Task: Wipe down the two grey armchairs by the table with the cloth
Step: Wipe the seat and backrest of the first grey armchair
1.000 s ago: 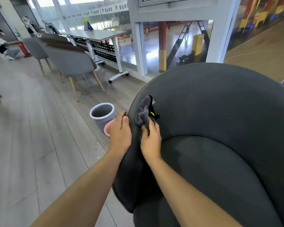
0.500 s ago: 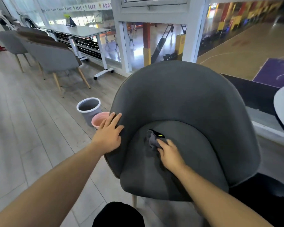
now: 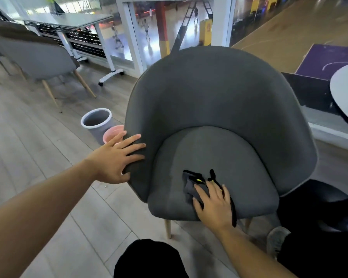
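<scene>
Pale grey wood-look planks cover the floor (image 3: 38, 157). At the far left a long white desk (image 3: 72, 18) on a wheeled foot (image 3: 111, 74) stands along the glazing. A light grey chair (image 3: 38, 57) on tapered wooden legs sits just beside it. White window frames (image 3: 132, 37) divide large panes that look down on a glossy sports hall (image 3: 279, 27) with a red-and-yellow post (image 3: 162, 27) and a purple court patch (image 3: 329, 59). Daylight glares in at the upper left. A grey bin (image 3: 96, 122) and a pink bin (image 3: 110, 133) touch on the floor. A round white desk (image 3: 346, 93) shows at the right edge, in front of a low black panel (image 3: 305, 91).
</scene>
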Demonstrator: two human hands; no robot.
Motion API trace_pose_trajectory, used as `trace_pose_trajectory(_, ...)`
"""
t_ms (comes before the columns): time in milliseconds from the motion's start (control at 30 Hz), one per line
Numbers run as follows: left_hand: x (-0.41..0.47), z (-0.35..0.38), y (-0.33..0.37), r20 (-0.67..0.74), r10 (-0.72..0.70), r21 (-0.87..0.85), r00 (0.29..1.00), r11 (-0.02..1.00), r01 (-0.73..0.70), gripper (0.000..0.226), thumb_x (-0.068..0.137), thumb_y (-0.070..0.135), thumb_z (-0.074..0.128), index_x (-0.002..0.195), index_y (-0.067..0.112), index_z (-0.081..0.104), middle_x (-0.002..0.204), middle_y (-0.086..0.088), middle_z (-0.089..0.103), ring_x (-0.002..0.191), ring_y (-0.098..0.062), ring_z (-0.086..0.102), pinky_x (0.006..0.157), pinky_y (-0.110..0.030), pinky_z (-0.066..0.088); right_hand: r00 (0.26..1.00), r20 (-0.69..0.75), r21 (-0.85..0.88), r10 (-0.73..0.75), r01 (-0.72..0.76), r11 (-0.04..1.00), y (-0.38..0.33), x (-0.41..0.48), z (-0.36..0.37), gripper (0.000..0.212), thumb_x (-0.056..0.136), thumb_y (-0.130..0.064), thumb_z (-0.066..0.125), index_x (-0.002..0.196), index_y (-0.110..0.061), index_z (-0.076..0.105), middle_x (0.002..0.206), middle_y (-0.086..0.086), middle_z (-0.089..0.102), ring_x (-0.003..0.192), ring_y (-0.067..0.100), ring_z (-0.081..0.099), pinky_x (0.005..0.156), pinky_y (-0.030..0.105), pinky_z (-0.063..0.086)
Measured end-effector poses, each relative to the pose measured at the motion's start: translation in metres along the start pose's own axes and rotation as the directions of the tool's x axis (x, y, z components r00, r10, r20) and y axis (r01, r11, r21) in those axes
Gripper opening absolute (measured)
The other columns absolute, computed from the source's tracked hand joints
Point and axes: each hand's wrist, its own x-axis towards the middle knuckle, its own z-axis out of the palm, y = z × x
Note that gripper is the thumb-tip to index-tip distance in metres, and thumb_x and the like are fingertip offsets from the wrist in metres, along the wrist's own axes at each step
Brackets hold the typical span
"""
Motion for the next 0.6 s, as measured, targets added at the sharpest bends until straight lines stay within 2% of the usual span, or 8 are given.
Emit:
trace_pose_trajectory(100, 0.004, 0.004, -0.025, -0.046, 0.179, 0.061, 0.983, 0.983, -0.176, 0.078, 0.084, 0.077, 0.048, 0.150, 0.036, 0.045, 0.165, 0.002, 0.031, 0.158, -0.028, 0.006, 0.124, -0.062, 0.012, 0.997, -0.070, 0.021, -0.041, 0.043, 0.999, 0.013, 0.008, 0.012, 0.042, 0.087, -0.044, 0.060, 0.125, -0.026, 0.066, 0.129, 0.012, 0.061, 0.124, 0.031, 0.053, 0.109, 0.052, 0.034)
trace_pose_trajectory(233, 0.026, 0.021, -0.047, -0.130, 0.263, 0.101, 0.956, 0.963, -0.251, 0.076, 0.085, 0.076, 0.055, 0.142, 0.026, 0.055, 0.152, -0.005, 0.049, 0.153, -0.033, 0.027, 0.122, -0.060, 0.021, 0.984, -0.142, 0.018, -0.108, 0.112, 0.994, 0.032, 0.033, 0.024, 0.040, 0.088, -0.042, 0.059, 0.123, -0.024, 0.068, 0.126, 0.012, 0.063, 0.120, 0.032, 0.056, 0.108, 0.050, 0.037)
trace_pose_trajectory(333, 0.052, 0.033, -0.052, -0.263, 0.318, 0.117, 0.911, 0.948, -0.297, 0.064, 0.087, 0.064, 0.063, 0.130, 0.017, 0.064, 0.132, -0.010, 0.064, 0.134, -0.038, 0.052, 0.118, -0.056, 0.032, 0.980, -0.129, -0.001, -0.149, 0.150, 0.989, 0.060, 0.065, 0.027, 0.040, 0.091, -0.042, 0.056, 0.125, -0.024, 0.066, 0.126, 0.012, 0.062, 0.119, 0.032, 0.056, 0.108, 0.048, 0.037)
trace_pose_trajectory(433, 0.084, 0.027, -0.046, -0.314, 0.341, 0.117, 0.886, 0.940, -0.320, 0.061, 0.086, 0.064, 0.063, 0.118, 0.012, 0.068, 0.111, -0.010, 0.068, 0.110, -0.037, 0.063, 0.114, -0.053, 0.038, 0.976, -0.123, -0.007, -0.178, 0.179, 0.984, 0.096, 0.101, 0.029, 0.035, 0.092, -0.037, 0.054, 0.123, -0.024, 0.066, 0.122, 0.010, 0.063, 0.113, 0.034, 0.058, 0.101, 0.047, 0.042)
trace_pose_trajectory(500, 0.105, 0.017, -0.036, -0.324, 0.338, 0.113, 0.884, 0.941, -0.319, 0.061, 0.087, 0.068, 0.058, 0.111, 0.013, 0.069, 0.101, -0.009, 0.066, 0.098, -0.035, 0.062, 0.110, -0.051, 0.041, 0.988, -0.065, -0.012, -0.140, 0.140, 0.990, 0.118, 0.125, 0.027, 0.037, 0.092, -0.038, 0.050, 0.124, -0.027, 0.066, 0.121, 0.008, 0.063, 0.110, 0.033, 0.059, 0.097, 0.047, 0.043)
trace_pose_trajectory(600, 0.139, 0.003, -0.015, -0.307, 0.338, 0.107, 0.890, 0.941, -0.321, 0.060, 0.086, 0.073, 0.054, 0.099, 0.016, 0.065, 0.090, -0.005, 0.060, 0.086, -0.032, 0.054, 0.093, -0.045, 0.046, 0.998, 0.043, -0.058, 0.049, -0.046, 0.997, 0.137, 0.164, 0.010, 0.041, 0.093, -0.043, 0.040, 0.129, -0.034, 0.058, 0.125, 0.002, 0.059, 0.117, 0.029, 0.052, 0.097, 0.042, 0.038)
